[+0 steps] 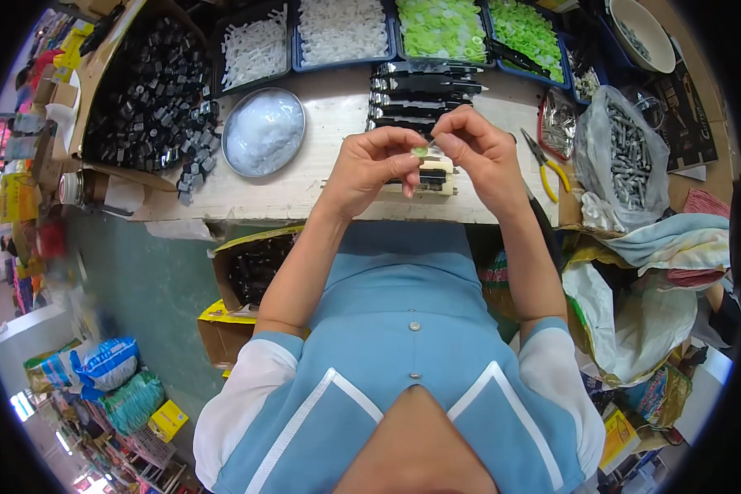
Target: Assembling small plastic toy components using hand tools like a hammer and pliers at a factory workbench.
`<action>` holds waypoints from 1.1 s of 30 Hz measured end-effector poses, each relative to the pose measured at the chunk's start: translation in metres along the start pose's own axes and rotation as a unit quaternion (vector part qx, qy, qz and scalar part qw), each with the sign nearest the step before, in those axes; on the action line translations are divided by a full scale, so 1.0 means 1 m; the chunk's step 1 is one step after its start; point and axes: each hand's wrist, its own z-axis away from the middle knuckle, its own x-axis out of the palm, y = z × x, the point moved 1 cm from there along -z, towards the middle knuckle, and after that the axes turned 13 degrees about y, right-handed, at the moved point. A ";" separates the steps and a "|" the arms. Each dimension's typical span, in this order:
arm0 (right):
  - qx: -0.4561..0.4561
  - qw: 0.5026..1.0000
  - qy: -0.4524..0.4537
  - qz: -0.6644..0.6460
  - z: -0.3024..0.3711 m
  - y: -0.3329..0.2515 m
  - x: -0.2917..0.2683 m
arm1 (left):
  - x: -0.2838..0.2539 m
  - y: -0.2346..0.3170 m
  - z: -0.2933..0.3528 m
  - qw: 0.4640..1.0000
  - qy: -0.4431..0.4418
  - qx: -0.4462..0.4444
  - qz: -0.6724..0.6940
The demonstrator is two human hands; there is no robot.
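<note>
My left hand (pixel 370 169) pinches a small green disc (pixel 420 151) between thumb and fingertips, above the near part of the bench. Close beside it, the fingertips of my right hand (pixel 487 160) are pressed together at the disc's right side, on something thin and small that I cannot make out. Below both hands lies a cream-coloured block (pixel 446 188) with a black part (pixel 431 178) resting on it, partly hidden by my left fingers. Just beyond the hands, several long glossy black parts (pixel 420 86) lie in a row.
Along the back stand trays of white sticks (pixel 255 48), white pieces (pixel 342 31) and green discs (pixel 440 29). Black blocks (pixel 152 90) fill a box at left, beside a round metal dish (pixel 303 136). Yellow-handled pliers (pixel 545 169) and a bag of metal parts (pixel 626 148) lie at right.
</note>
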 end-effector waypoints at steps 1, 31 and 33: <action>-0.007 1.000 -0.016 0.021 0.001 -0.003 0.002 | 0.000 0.002 0.004 1.000 0.004 -0.005 -0.002; -0.323 0.865 -0.020 0.384 0.031 0.053 0.022 | -0.039 -0.009 0.025 0.802 0.101 0.316 -0.497; -0.331 0.854 -0.034 0.401 0.029 0.058 0.024 | -0.040 -0.011 0.024 0.741 0.072 0.353 -0.567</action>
